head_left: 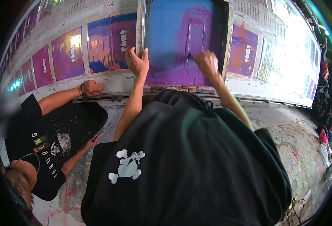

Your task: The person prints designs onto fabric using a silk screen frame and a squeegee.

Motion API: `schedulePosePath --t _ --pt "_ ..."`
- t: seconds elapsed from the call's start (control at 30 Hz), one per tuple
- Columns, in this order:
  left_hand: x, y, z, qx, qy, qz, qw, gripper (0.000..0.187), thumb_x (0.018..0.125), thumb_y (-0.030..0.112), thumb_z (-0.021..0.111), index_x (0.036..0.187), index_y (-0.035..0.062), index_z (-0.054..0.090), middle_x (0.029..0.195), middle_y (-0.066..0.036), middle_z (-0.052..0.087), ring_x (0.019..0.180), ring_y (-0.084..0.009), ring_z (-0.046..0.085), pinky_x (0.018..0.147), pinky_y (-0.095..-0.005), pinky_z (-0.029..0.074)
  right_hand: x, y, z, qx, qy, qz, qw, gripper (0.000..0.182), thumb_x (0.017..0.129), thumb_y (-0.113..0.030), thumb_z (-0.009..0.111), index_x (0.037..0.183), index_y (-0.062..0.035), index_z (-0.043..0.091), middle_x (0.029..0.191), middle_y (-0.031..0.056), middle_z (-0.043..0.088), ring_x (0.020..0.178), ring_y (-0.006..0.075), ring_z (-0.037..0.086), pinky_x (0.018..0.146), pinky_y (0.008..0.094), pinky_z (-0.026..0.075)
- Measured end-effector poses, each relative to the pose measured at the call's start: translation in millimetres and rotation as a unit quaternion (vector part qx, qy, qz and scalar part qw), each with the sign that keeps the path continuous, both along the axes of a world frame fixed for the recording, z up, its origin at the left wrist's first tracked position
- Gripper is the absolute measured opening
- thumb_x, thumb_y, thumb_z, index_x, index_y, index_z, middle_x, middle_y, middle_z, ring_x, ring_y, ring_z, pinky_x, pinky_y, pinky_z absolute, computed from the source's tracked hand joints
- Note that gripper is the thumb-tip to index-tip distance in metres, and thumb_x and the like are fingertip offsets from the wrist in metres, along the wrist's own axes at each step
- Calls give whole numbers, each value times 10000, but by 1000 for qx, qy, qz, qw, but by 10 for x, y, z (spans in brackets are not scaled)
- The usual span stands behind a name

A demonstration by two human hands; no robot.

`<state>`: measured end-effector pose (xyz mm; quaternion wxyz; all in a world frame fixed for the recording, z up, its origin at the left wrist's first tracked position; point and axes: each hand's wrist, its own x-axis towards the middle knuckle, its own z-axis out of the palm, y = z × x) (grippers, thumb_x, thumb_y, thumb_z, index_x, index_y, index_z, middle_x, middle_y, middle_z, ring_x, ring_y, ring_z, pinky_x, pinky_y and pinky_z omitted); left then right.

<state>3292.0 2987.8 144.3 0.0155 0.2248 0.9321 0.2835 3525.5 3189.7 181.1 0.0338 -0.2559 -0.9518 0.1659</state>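
Note:
A screen printing frame (229, 37) lies on the long table in front of me, its mesh blue with purple ink (166, 77) spread over the lower and right parts. Raised ink ridges trace a narrow upright shape on it. My left hand (137, 64) is at the frame's left rail, thumb and fingers on either side of it. Over the right part of the mesh is my right hand (206, 63), curled closed and smeared by motion. A dark blur shows by its fingers; what it holds, if anything, I cannot make out.
Several purple printed panels (67, 51) with white lettering run along the table on both sides. To the left stands another person in a black shirt (49, 147), a hand (91, 88) at the table edge. A metal rail (265, 101) follows the front edge.

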Motion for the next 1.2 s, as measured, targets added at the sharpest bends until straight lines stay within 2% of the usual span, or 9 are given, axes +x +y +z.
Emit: schedulePosePath --t 0.17,0.27,0.37,0.57,0.63,0.67,0.73,1.03,1.2 --pt "-4 17 -138 -8 -5 12 1000 554 857 463 717 1133 19 536 1049 -195 559 1031 -393 551 876 -518 445 519 -432 101 -69 41 -126 989 75 768 -112 731 809 -153 778 1043 31 669 1070 266 590 900 402 462" --pt "-50 -38 -332 -16 -15 21 1000 511 867 494 692 1045 32 562 1007 -175 587 998 -383 569 850 -507 445 759 -151 -37 -1 92 -295 951 204 733 -117 802 930 -170 799 898 67 730 998 240 654 934 375 499" --pt "2 42 -239 -47 -50 48 996 475 882 491 675 1031 49 583 979 -173 606 954 -378 586 785 -510 451 993 199 -400 -388 196 -463 772 185 762 -80 781 947 -82 786 735 50 730 749 125 678 728 290 549" --pt "455 571 -638 -4 -112 59 992 417 928 433 632 1050 38 575 945 -183 620 867 -387 607 772 -507 468 1413 875 127 -269 103 -486 825 270 717 -313 798 841 -76 758 723 56 704 694 164 654 686 338 524" --pt "1164 1120 -385 -31 2 57 998 415 915 425 631 1041 34 573 973 -216 621 894 -407 607 799 -514 469 2171 1833 -867 -216 66 -454 862 286 718 -320 786 919 -118 789 764 27 726 691 129 646 671 321 525" --pt "1499 1385 -170 -29 -74 38 996 406 914 403 629 996 12 561 987 -221 603 945 -406 592 810 -528 454 2320 2036 -124 -232 -49 -465 853 334 744 -314 766 1035 -152 793 833 18 750 718 98 648 671 303 529" --pt "2056 1825 -337 30 -3 37 999 387 920 387 623 947 12 532 943 -200 567 930 -387 570 813 -515 433 2966 2568 -334 -266 162 -365 877 313 812 -216 704 1102 -117 769 867 45 756 733 99 672 667 244 536" --pt "2485 1979 -513 45 80 -26 995 359 911 341 655 930 21 493 948 -177 552 952 -393 544 839 -514 428 3685 2133 -508 -375 290 -393 788 264 777 -37 702 1032 3 759 848 66 743 747 118 675 694 242 533" --pt "2466 2003 -517 36 63 -35 997 354 912 346 655 961 29 507 971 -179 557 958 -389 546 850 -510 439 3769 2140 -664 -303 238 -366 847 215 790 -44 716 993 16 754 780 43 715 751 105 650 735 260 528"
